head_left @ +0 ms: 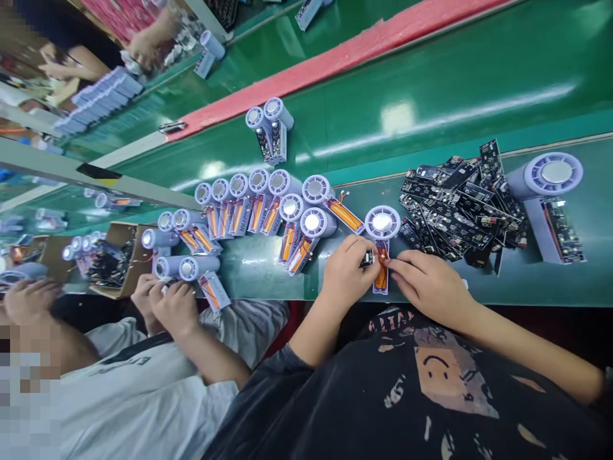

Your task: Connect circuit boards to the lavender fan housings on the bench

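Note:
A lavender handheld fan [382, 222] lies before me with its round head away from me. Its open handle [380, 284] points toward me and shows an orange battery and thin wires. At the left side of this handle, my left hand [352, 268] is closed on a small black circuit board [367, 258]. From the other side my right hand [431, 281] reaches in, its thumb and finger pinched at the wires [384, 255]. My fingers partly cover the wire ends.
A heap of black circuit boards [460, 204] lies to the right, beside another fan [550, 176]. Several open fans [258, 185] stand in rows to the left. Two fans [271, 121] sit on the green belt [345, 121]. A co-worker's hands [172, 306] work at the left.

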A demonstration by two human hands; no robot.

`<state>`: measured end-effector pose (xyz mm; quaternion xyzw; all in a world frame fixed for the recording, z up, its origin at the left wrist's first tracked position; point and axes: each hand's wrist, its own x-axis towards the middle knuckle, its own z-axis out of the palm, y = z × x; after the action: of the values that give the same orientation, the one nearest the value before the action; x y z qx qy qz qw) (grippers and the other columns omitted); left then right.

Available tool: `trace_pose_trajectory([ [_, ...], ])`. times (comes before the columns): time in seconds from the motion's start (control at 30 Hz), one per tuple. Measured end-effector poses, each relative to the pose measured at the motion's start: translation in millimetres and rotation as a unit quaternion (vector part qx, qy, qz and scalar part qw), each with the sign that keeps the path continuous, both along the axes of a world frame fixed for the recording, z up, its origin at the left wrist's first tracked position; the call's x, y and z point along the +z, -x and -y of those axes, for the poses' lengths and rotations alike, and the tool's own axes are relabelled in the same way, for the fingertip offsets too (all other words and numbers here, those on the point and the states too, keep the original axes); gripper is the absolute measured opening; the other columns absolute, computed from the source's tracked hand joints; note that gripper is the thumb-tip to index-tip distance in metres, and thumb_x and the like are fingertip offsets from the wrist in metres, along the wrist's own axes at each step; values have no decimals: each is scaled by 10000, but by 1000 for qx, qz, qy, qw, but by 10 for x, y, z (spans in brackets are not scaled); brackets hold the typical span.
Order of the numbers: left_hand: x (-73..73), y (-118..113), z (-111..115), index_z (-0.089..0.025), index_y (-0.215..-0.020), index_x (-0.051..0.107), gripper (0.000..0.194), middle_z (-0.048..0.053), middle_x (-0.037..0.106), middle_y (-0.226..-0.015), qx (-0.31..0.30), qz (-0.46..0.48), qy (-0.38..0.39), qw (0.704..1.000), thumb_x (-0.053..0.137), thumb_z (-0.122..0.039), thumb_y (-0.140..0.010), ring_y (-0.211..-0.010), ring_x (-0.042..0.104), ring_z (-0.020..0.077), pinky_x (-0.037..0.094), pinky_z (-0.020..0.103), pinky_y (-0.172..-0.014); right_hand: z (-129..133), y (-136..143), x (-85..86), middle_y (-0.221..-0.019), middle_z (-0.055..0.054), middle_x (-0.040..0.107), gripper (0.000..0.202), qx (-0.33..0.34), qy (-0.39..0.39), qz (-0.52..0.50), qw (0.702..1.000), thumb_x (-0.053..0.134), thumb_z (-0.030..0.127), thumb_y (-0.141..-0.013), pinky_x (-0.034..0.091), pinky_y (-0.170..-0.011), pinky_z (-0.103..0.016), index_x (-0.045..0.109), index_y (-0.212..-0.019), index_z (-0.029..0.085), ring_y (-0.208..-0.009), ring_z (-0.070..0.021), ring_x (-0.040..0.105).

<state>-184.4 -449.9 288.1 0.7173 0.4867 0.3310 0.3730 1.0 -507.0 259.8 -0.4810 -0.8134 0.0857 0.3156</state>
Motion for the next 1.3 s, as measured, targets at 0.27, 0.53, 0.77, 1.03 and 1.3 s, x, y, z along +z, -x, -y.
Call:
trace_pose_trajectory([
  [0.27,-219,32,287,-177,-729,612,318,-8,639,-678,34,284,313,906,834,-402,-694,-557,476,82,390,229,-580,10,-52,63,-936,-43,691,151,-61,107,-264,956,523,180,-982,564,-763,-360,661,-996,240,-875,-189,669],
  [0.53,-277,41,348,-171,-749,597,379,-16,666,-663,56,338,328,881,840,-447,-658,-432,348,24,269,184,-441,50,35,-46,-897,-10,611,91,-102,227,-462,851,623,319,-947,467,-518,-260,686,-944,254,-613,-106,532],
  [0.77,-283,14,325,-183,-724,570,310,-46,635,-624,68,347,306,884,801,-375,-648,-411,349,20,252,173,-419,93,71,-145,-916,10,580,82,-120,215,-553,796,674,332,-903,470,-496,-247,676,-898,250,-573,-72,508],
  [1.03,-330,17,337,-191,-726,561,305,-58,600,-620,64,329,285,898,786,-385,-657,-419,353,26,279,179,-429,153,47,-159,-898,-13,673,42,-114,82,-461,876,657,243,-904,563,-689,-357,671,-885,277,-771,-171,645],
  [1.3,-373,45,359,-199,-746,593,201,-43,594,-646,53,315,250,914,732,-340,-720,-472,396,54,337,206,-478,79,83,270,-890,-1,719,167,-34,62,-322,944,611,165,-929,545,-730,-363,706,-961,298,-811,-186,667],
])
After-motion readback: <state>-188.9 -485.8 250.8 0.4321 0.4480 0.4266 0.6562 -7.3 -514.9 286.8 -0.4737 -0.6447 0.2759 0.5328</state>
